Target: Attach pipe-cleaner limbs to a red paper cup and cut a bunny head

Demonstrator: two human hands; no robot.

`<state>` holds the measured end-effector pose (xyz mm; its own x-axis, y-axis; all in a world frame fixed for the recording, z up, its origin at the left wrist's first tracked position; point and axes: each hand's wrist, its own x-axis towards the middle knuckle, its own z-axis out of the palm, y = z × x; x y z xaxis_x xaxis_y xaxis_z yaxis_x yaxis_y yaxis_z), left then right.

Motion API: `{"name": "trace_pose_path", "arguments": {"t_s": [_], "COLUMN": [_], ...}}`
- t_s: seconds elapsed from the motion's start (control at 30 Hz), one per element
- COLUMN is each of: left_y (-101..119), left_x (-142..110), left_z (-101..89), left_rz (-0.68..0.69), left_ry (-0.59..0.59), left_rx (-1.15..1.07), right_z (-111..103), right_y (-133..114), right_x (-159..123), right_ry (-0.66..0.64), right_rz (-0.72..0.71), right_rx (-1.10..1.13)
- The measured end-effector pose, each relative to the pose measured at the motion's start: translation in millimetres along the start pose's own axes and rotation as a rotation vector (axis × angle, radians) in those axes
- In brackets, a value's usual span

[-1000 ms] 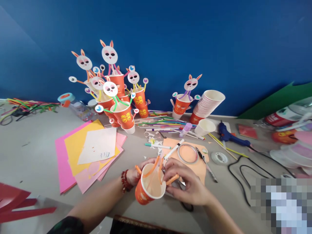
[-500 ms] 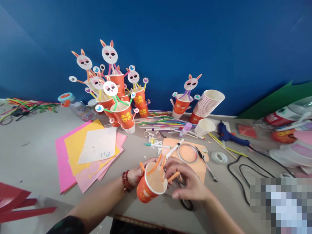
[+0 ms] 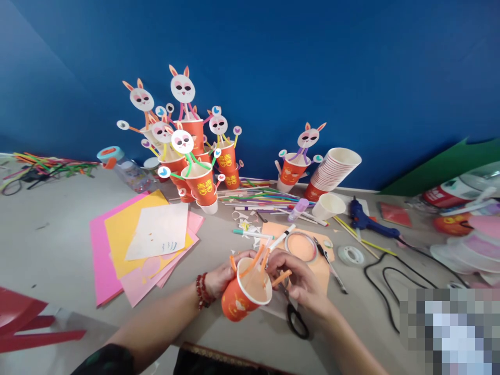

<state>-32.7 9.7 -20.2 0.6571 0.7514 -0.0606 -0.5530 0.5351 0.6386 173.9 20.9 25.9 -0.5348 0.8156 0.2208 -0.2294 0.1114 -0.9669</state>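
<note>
You've got 1 cup stack [image 3: 335, 169]. Left of it: 6 rabbit faces [image 3: 308, 138], 1 purple glue stick [image 3: 299, 209]. Right of it: 1 blue glue gun [image 3: 367, 220]. Nearer you than the stack: 1 loose white cup [image 3: 328, 208], 1 pair of scissors [image 3: 297, 321], 1 held cup [image 3: 237, 302].

Held cup [image 3: 235, 302]: smooth paper, printed outside with a slight sheen, matt inside
Orange stems [image 3: 282, 278]: matt; fine texture too small to tell
Bracelet [image 3: 202, 291]: glossy, rounded beads
Rabbit faces [image 3: 182, 88]: flat, matt paper
Stacked cups [image 3: 336, 169]: smooth paper, matt
Coloured sheets [image 3: 104, 260]: smooth, matt paper
Glue gun [image 3: 371, 222]: smooth blue plastic
Scissors [image 3: 297, 322]: smooth black plastic handles
Tape roll [image 3: 351, 255]: glossy, see-through plastic
Drinking bottle [image 3: 133, 174]: clear, shiny plastic
Tabletop [image 3: 58, 224]: smooth, grey, faint sheen
Wall [image 3: 273, 62]: smooth, mostly matt blue
</note>
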Motion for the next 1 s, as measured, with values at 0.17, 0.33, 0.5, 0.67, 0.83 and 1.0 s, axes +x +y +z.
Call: {"name": "trace_pose_path", "arguments": {"t_s": [0.17, 0.33, 0.5, 0.67, 0.83, 1.0], "left_y": [-0.9, -0.9, 0.4, -0.3, 0.7, 1.1], "left_x": [1.6, 0.5, 0.1, 2.0, 2.7, 1.9], "left_z": [-0.7, -0.1, 1.1, 1.1, 2.1, 1.4], "left_rz": [0.004, 0.077, 0.07, 0.05, 0.034, 0.051], "left_ry": [-0.066, -0.006, 0.015, 0.026, 0.01, 0.017], "left_rx": [0.004, 0.117, 0.133, 0.092, 0.052, 0.072], "right_z": [-2.2, -6.3, -6.2, -5.4, -4.2, -3.9], "right_y": [1.3, 2.6, 4.1, 5.1, 3.7, 5.0], "right_x": [1.0, 1.9, 1.9, 2.1, 2.5, 2.2], "right_ry": [0.003, -0.014, 0.016, 0.045, 0.045, 0.058], "right_rz": [-0.022, -0.016, -0.036, -0.031, -0.011, -0.002], "right_rx": [-0.069, -0.118, -0.125, -0.128, -0.137, -0.087]}}
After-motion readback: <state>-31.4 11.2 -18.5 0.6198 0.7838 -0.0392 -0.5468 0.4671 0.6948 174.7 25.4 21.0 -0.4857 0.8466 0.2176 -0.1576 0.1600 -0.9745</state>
